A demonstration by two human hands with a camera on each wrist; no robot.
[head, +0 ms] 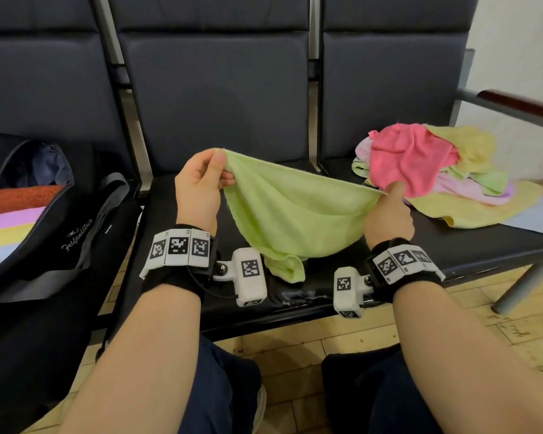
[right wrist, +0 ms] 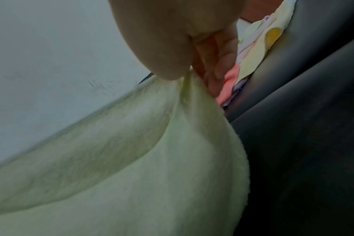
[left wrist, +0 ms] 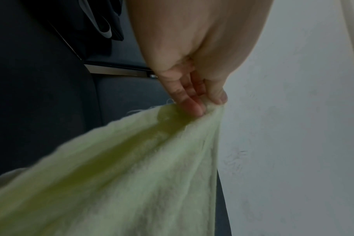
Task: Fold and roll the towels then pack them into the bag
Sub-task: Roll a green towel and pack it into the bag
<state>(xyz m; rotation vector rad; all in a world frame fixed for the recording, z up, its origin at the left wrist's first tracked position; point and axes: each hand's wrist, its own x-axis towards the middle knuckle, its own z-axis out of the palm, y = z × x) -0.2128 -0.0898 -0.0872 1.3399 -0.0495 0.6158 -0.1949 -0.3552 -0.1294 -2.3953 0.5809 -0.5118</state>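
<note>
Your left hand (head: pixel 198 186) and right hand (head: pixel 389 214) each pinched a top corner of the green towel (head: pixel 292 214), which hung above the middle seat (head: pixel 342 296), between the bag (head: pixel 29 214) and the towel pile (head: pixel 436 170).

Waiting area, public-hall type: row of linked dark padded seats (head: pixel 213 98) on a metal frame, directly beyond both hands; wood-topped armrest (head: pixel 521 106) far right of the right hand; plain white wall (head: pixel 514 42) behind it; yellowish plank floor (head: pixel 320 343) below the wrists.
</note>
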